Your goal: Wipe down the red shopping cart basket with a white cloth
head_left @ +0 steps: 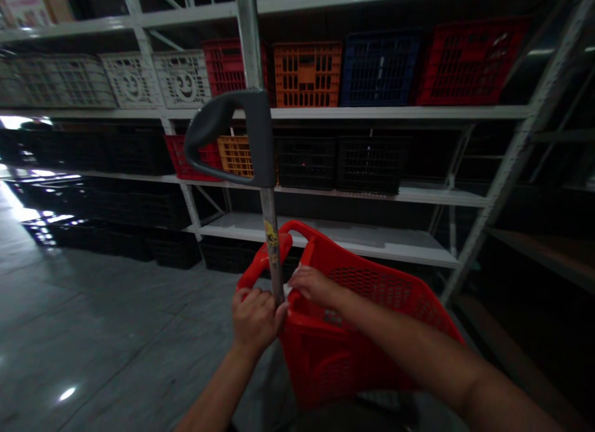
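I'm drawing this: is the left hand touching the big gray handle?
Apart. The head view shows the gray handle well above the left hand, with a stretch of metal pole between them.

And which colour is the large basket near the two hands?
The basket is red; the head view shows it best.

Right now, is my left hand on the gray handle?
No, your left hand is on the red handle, below the gray handle.
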Demonstrator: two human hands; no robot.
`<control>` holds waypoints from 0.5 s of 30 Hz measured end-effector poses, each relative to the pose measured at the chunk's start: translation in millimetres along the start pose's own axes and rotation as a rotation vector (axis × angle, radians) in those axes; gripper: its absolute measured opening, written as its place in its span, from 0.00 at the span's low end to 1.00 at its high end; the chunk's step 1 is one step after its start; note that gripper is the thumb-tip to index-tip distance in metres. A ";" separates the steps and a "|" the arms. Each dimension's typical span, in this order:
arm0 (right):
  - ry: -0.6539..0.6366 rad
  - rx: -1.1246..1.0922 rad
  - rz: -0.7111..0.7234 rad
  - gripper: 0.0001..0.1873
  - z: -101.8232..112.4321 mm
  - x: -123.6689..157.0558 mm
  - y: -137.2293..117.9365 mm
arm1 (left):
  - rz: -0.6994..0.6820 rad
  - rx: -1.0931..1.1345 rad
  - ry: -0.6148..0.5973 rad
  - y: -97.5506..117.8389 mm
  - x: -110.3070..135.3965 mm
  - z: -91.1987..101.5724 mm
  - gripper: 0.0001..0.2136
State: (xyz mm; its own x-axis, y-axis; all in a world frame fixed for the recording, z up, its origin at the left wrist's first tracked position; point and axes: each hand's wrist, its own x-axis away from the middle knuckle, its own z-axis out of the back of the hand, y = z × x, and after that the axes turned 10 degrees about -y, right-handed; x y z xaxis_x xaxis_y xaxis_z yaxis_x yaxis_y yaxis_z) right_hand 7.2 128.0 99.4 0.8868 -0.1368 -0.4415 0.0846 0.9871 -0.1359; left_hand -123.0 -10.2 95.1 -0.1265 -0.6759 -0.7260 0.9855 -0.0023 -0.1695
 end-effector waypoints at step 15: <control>0.291 -0.153 -0.536 0.14 -6.9 77.2 -85.9 | -0.005 -0.042 0.011 -3.1 -14.3 -11.6 0.15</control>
State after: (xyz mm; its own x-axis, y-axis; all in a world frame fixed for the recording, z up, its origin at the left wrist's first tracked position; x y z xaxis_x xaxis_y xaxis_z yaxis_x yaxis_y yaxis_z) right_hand 65.2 32.0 70.9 0.5776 -0.6476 -0.4969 0.3982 0.7550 -0.5210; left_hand -125.6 8.0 98.2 -0.1324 -0.6679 -0.7324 0.9794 0.0257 -0.2004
